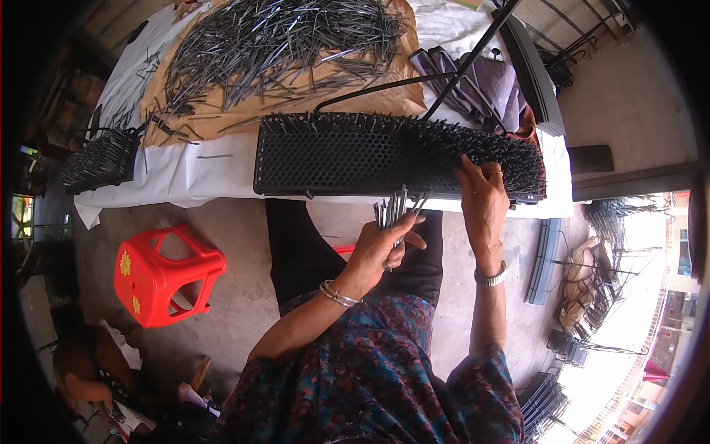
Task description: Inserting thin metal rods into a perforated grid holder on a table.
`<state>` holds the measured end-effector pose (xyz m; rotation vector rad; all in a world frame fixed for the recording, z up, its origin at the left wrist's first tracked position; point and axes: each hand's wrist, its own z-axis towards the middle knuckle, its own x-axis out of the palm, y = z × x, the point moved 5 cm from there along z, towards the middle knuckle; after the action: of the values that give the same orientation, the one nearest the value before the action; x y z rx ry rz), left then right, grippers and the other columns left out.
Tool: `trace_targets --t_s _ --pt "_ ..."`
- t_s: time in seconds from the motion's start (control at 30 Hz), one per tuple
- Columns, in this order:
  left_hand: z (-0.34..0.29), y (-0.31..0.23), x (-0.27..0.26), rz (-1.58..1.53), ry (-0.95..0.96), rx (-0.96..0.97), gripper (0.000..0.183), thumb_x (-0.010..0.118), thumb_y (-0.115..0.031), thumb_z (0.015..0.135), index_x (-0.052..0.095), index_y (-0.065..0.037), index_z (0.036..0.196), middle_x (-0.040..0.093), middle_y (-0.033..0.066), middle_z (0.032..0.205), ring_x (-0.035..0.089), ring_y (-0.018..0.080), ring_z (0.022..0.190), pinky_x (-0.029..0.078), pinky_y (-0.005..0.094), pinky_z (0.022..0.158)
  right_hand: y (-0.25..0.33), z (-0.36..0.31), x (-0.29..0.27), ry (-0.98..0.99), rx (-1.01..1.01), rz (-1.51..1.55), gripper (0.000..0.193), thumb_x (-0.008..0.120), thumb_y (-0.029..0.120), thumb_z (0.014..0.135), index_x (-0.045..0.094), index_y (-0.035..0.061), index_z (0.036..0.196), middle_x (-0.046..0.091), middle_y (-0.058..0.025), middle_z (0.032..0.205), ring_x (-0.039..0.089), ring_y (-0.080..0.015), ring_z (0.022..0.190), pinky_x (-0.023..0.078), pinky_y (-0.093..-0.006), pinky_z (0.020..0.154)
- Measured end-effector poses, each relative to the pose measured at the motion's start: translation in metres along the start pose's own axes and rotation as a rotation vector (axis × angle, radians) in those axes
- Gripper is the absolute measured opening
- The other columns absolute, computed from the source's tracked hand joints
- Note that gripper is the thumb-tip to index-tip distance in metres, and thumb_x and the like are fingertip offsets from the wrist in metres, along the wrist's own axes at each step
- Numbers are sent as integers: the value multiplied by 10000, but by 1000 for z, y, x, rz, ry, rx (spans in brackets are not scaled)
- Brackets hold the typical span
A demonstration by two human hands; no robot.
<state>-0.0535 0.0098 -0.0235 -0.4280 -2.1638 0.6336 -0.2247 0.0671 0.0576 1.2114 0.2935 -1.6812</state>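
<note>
A long black perforated tray [333,159] lies across the front edge of the table. Dark thin rods stand upright in its holes along the back and over the right part; the front left holes show bare. My left hand [384,244] is closed around a bundle of thin metal rods [392,210] just in front of the tray. Over the tray's right part is my right hand [484,192], its thumb and finger pinched at the tray's surface among the standing rods. Whatever sits between those fingertips is too small to make out.
Loose dark rods [281,52] lie heaped on brown paper [403,96] at the back. Another rod-filled black tray [103,159] rests at the table's left. Black bars [473,59] rise behind the tray, near purple cloth [510,85]. A red stool [159,274] stands at left.
</note>
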Motion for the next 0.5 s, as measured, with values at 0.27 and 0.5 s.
trace_targets --t_s 0.27,0.5 --pt "-1 -3 6 61 38 -1 377 651 -361 915 655 -22 1080 679 107 772 405 40 455 257 182 396 8 -32 20 504 433 843 205 618 96 913 660 -37 1063 642 -48 763 573 -80 645 472 -235 581" --pt "1 0 3 124 45 -38 381 653 -392 909 653 -53 1081 693 109 814 500 55 532 323 184 413 9 -33 18 656 559 1030 123 586 73 920 632 -33 961 649 -52 761 621 -92 700 488 -212 620"
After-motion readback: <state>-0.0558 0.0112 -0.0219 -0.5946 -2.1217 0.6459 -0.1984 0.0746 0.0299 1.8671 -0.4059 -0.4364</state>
